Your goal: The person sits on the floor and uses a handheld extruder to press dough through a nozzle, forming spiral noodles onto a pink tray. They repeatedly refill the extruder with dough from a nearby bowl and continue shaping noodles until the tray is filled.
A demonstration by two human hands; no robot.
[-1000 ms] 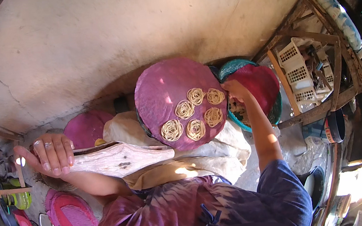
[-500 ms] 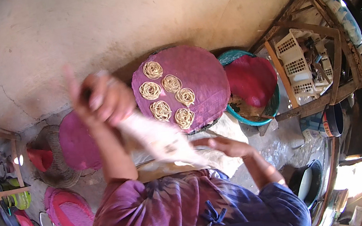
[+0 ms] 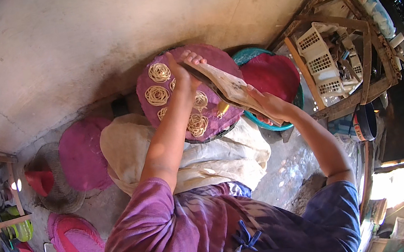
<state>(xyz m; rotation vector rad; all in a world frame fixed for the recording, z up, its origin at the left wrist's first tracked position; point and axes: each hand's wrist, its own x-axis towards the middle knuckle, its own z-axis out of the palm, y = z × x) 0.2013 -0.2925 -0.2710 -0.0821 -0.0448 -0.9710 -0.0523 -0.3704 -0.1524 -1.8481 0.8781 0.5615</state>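
Observation:
A beige cloth piping bag (image 3: 231, 85) is stretched slantwise between my hands above a round tray covered with purple cloth (image 3: 221, 62). My left hand (image 3: 189, 66) is closed round its upper left end. At the lower right end, my right hand (image 3: 271, 105) grips it with the thumb on top. A small brass-coloured nozzle (image 3: 223, 108) shows beneath the bag, with a bit of pale strand below it. Several coiled nests of pale strands lie on the purple cloth, among them one nest (image 3: 157, 95) at the left and another (image 3: 197, 124) near the front. My left forearm partly covers some nests.
Right of the tray stands a teal tub (image 3: 291, 123) with a red cloth (image 3: 277, 75) over it. Beyond it, a wooden frame (image 3: 302, 74) holds a white plastic crate (image 3: 318, 57). Beige cloth (image 3: 127, 141) covers my lap. A purple round piece (image 3: 83, 154) lies left.
The piping bag has moved from in front of my chest to over the tray. My left hand has swung right and forward, and my right hand now grips the other end.

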